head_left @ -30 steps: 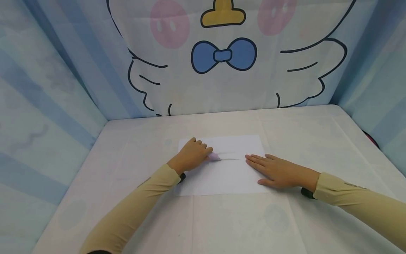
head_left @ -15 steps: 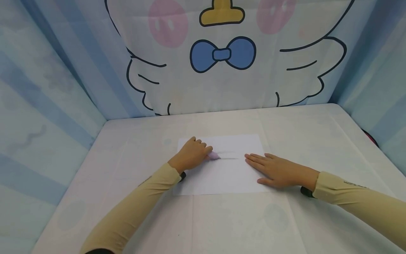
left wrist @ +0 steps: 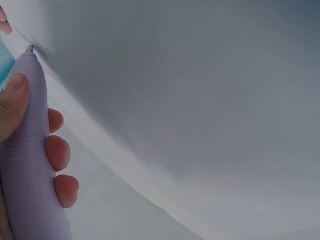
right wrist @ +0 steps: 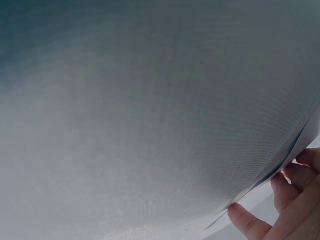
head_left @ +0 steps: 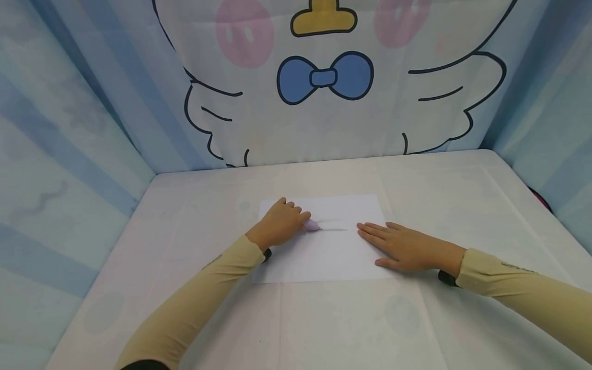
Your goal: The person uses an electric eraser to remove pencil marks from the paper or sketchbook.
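My left hand (head_left: pixel 280 223) grips a thick lavender pen-shaped tool (left wrist: pixel 31 150), fingers and thumb wrapped round its barrel. Its short metal tip meets the white paper (head_left: pixel 319 262), as the left wrist view shows. What kind of tool it is, I cannot tell. Just right of the tip, two faint grey lines (head_left: pixel 335 229) run across the sheet. On the paper's right side, my right hand (head_left: pixel 407 249) rests palm down with fingers straight. In the right wrist view, the fingertips (right wrist: pixel 242 217) touch near the sheet's edge.
Beneath the paper lies a pale tablecloth (head_left: pixel 333 324) over a wide table. A cartoon curtain with a blue bow tie (head_left: pixel 325 78) hangs behind, and blue-and-white fabric (head_left: pixel 60 169) closes in both sides. A dark wristband (head_left: pixel 446 279) shows under the right wrist.
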The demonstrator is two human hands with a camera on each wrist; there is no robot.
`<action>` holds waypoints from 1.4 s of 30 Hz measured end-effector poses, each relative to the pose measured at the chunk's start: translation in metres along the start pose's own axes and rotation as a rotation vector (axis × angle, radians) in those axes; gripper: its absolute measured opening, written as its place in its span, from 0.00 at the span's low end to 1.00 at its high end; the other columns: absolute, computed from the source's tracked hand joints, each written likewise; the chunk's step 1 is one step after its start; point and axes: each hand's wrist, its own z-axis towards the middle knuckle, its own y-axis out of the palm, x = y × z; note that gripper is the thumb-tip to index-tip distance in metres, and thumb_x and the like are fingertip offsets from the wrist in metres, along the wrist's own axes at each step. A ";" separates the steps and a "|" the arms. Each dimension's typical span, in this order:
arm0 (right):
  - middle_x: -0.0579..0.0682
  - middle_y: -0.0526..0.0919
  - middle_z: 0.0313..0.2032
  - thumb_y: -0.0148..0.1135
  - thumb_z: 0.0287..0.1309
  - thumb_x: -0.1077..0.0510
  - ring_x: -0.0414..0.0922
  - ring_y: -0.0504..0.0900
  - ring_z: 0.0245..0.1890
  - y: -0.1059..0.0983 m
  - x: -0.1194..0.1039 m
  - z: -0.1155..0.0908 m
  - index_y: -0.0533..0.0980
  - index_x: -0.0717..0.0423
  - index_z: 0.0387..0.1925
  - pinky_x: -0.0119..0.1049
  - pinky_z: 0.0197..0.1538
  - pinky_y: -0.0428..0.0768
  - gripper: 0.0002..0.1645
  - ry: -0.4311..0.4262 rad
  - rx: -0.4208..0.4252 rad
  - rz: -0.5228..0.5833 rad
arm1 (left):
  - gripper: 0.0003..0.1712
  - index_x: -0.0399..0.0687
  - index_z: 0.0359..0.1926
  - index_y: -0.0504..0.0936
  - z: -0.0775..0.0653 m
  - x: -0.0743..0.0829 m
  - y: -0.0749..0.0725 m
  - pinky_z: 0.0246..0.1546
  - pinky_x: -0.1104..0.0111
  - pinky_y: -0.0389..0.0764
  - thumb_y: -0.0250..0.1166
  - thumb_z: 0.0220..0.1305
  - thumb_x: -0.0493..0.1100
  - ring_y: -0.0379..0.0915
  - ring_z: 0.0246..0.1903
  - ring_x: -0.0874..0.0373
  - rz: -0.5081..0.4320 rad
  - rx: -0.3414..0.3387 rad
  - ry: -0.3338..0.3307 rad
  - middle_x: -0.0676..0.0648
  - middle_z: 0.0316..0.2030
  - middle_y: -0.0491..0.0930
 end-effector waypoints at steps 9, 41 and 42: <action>0.53 0.50 0.73 0.47 0.66 0.40 0.53 0.53 0.72 -0.001 0.000 0.000 0.49 0.57 0.72 0.57 0.66 0.58 0.42 -0.005 0.002 -0.002 | 0.14 0.54 0.45 0.77 0.001 -0.001 0.000 0.38 0.66 0.70 0.56 0.65 0.55 0.77 0.34 0.56 0.015 0.015 0.002 0.52 0.33 0.83; 0.54 0.51 0.73 0.49 0.65 0.42 0.53 0.53 0.72 -0.005 -0.003 0.000 0.50 0.59 0.71 0.57 0.66 0.59 0.42 0.004 -0.005 0.011 | 0.15 0.56 0.47 0.76 0.002 0.001 0.001 0.41 0.65 0.71 0.55 0.66 0.55 0.78 0.37 0.56 0.023 0.000 0.011 0.52 0.36 0.83; 0.54 0.51 0.73 0.49 0.65 0.42 0.53 0.53 0.72 -0.005 -0.003 0.000 0.50 0.59 0.71 0.57 0.66 0.59 0.42 0.005 -0.005 0.013 | 0.15 0.56 0.47 0.76 0.002 0.001 0.001 0.41 0.65 0.72 0.55 0.66 0.55 0.78 0.37 0.56 0.025 0.001 0.008 0.52 0.36 0.83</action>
